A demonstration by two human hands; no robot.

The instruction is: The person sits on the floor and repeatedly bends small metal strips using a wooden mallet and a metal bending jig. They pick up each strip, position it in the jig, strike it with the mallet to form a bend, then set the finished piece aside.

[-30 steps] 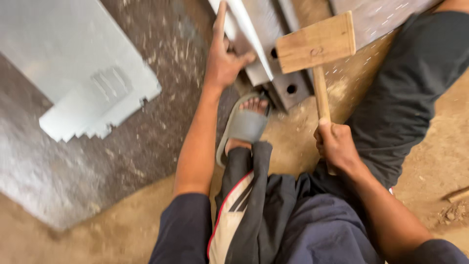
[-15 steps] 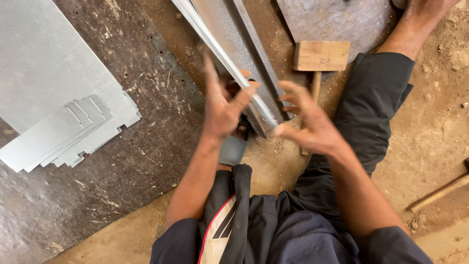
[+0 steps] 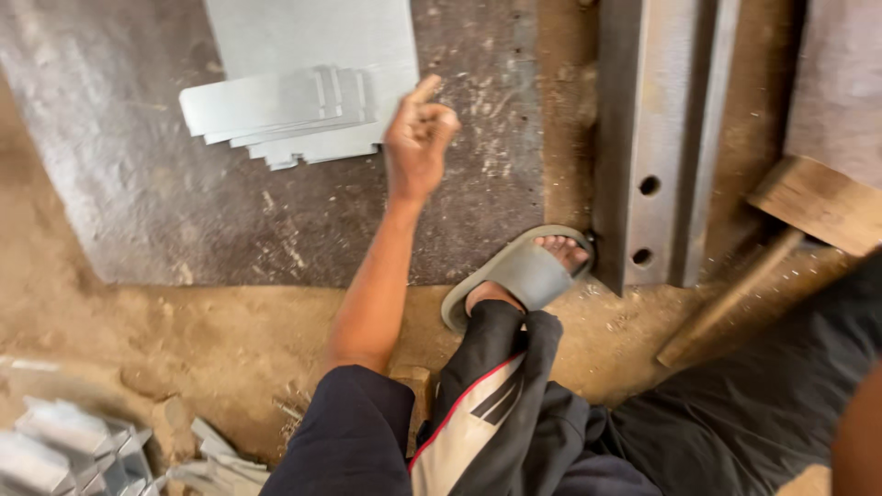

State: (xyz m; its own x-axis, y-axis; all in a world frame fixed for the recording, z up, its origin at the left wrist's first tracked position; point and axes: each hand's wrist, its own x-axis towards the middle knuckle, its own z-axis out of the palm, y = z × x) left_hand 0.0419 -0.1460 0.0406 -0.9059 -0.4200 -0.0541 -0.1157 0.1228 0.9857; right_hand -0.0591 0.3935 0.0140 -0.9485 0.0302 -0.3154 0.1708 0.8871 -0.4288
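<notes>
Stack of cut grey sheet-metal blanks (image 3: pixel 285 115) lies on the dark floor plate (image 3: pixel 138 202), at 10 o'clock from the left hand (image 3: pixel 418 138). Left hand loosely curled, forefinger raised, holding nothing, just beside the stack. Right hand not in view. Judgement: open the fingers wide and take the top blank by its edge. Wooden mallet (image 3: pixel 790 230) at 3 o'clock; sandalled foot (image 3: pixel 524 271) against the steel bar (image 3: pixel 657 138).

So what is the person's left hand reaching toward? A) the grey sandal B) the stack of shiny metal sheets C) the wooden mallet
B: the left hand is raised, empty, right beside the stack of metal sheets, far from the wooden mallet and the sandal.
</notes>
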